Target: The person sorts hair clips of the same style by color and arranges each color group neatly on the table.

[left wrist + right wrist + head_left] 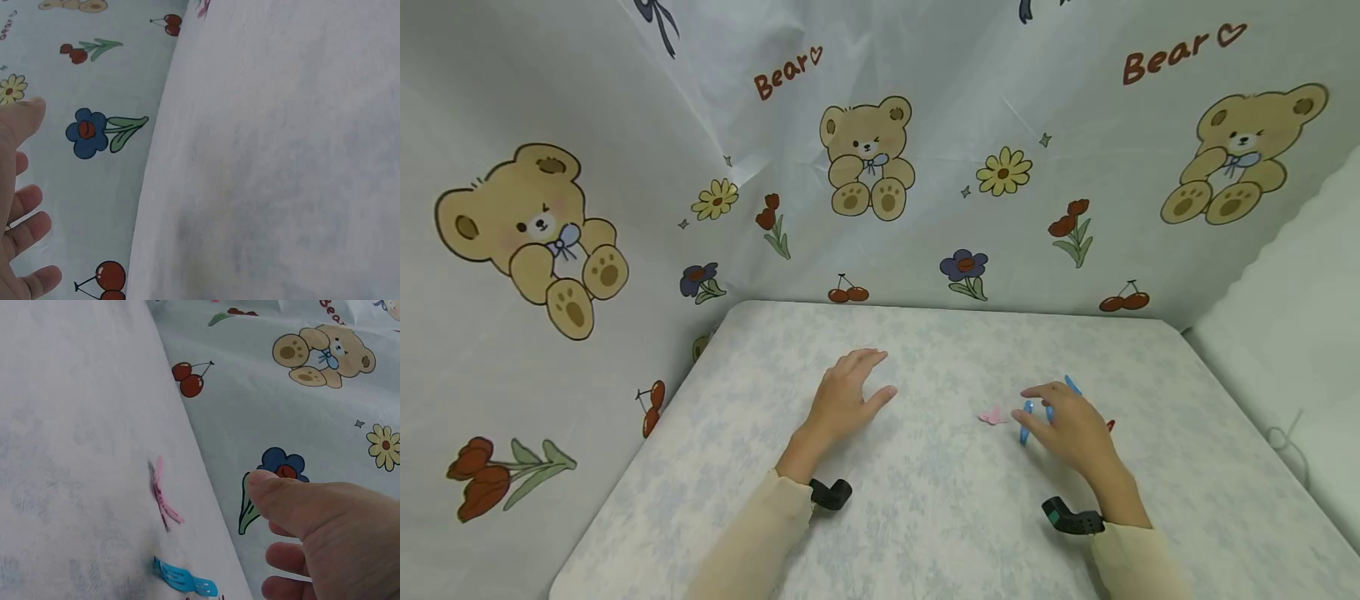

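Right hand [1067, 421]: held over a cluster of small pieces, thumb and fingers parted, nothing gripped; placed there, it seems, for easy reach. Left hand [846, 400]: thumb and fingers likewise spread, nothing held; it is kept well apart, perhaps so the cluster is left unobstructed. Slender, glossy blue plastic-looking piece [1025, 432]: set on the pale, mottled tabletop [940, 500] by the right thumb — long axis directed roughly away from the person. Thin, pink, ribbon-like piece [993, 416]: laid just left, roughly crosswise, one end forked. Small red piece [1110, 426]: mostly hidden — its direction cannot be told.
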`<action>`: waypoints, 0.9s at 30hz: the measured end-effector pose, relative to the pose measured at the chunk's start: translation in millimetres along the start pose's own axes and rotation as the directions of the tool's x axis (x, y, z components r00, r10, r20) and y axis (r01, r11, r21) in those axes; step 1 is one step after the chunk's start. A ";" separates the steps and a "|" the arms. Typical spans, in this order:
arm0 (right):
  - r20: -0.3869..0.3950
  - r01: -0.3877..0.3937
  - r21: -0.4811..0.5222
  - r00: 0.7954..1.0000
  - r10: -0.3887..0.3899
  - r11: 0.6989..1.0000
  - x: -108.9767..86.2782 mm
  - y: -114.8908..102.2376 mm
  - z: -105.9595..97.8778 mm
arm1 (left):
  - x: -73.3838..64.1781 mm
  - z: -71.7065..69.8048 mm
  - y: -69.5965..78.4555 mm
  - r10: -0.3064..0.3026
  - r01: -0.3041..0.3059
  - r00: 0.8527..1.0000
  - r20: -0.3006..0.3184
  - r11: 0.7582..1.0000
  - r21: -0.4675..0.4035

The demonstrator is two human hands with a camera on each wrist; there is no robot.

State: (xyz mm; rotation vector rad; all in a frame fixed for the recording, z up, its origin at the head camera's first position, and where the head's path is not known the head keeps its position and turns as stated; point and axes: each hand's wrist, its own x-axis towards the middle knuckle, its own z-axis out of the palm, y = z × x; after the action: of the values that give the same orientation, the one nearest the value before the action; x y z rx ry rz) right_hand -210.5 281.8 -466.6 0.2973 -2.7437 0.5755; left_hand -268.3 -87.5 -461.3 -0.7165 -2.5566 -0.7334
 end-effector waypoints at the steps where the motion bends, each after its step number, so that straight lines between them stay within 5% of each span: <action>1: 0.024 -0.019 0.014 1.000 0.018 1.000 1.3 -1.1 -0.1 | 1.0 2.9 1.5 -0.006 0.006 1.000 0.003 1.000 -0.019; 8: 0.100 -0.108 0.080 0.990 0.100 0.991 8.1 -6.3 4.3 | 7.6 22.1 15.1 -0.040 0.045 0.998 0.045 0.993 -0.113; 15: 0.064 -0.109 0.109 0.993 0.103 0.988 5.8 -4.9 7.1 | 17.2 39.8 30.5 -0.041 0.057 0.995 0.096 0.984 -0.167; 27: 0.120 -0.122 0.097 0.987 0.110 0.988 9.1 -2.6 14.6 | 36.1 70.0 60.7 -0.057 0.093 0.986 0.156 0.969 -0.230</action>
State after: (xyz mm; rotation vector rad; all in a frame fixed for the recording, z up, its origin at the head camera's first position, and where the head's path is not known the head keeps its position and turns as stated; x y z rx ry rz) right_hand -222.1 272.1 -475.2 0.2014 -2.8611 0.7566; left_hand -277.9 10.4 -476.1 -0.7774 -2.6705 -1.0607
